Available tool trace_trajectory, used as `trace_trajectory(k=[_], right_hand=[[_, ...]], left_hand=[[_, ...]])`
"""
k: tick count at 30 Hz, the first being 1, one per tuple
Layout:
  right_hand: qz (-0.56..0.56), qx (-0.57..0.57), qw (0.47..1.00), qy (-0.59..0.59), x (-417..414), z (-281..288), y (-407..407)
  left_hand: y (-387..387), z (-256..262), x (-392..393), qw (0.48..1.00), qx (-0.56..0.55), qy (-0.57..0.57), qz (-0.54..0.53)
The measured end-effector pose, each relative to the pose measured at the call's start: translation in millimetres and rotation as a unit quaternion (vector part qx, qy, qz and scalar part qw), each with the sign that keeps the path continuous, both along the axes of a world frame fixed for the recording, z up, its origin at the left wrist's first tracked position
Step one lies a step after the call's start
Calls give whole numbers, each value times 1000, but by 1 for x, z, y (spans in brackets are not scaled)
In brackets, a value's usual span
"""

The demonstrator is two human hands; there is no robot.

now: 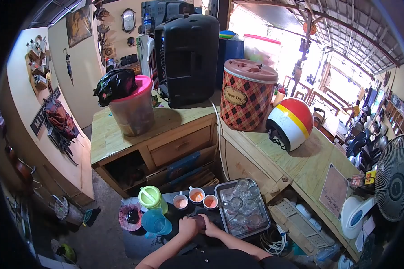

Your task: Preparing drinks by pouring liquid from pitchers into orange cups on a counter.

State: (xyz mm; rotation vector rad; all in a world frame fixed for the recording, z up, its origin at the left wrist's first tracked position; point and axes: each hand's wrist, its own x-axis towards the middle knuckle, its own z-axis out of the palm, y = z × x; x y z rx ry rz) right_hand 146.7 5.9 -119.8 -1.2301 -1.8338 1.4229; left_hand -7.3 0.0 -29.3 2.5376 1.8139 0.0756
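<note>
Both hands meet over the low dark table, around a small dark reddish-purple object [199, 222] whose kind I cannot make out. My left hand [188, 226] grips it from the left, hiding part of it. From the right, my right hand [209, 227] holds its other side. Just beyond are three white cups, among them a left cup [180, 201], a middle cup [196, 194] and a right cup [210, 201], each with orange-pink contents. A blue translucent plastic pitcher [156, 222] and a lidded lime-green pitcher [153, 198] stand to the left.
A metal tray [266, 215] of glass mugs [236, 203] lies right. A pink-stained bowl [125, 218] with something dark inside is at left. Behind, the wooden counter [128, 145] bears a lidded plastic tub [133, 116], a speaker [192, 60], a plaid drink cooler [246, 101] and a helmet [291, 124].
</note>
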Motion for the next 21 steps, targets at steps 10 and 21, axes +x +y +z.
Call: trace_trajectory(k=[10,21], right_hand=[[1,33,999,11,0,-3,0],[-7,29,1000,-9,0,4,-1]], left_hand=[[-3,16,8,995,-94,1,23],[0,-3,3,994,-102,9,32]])
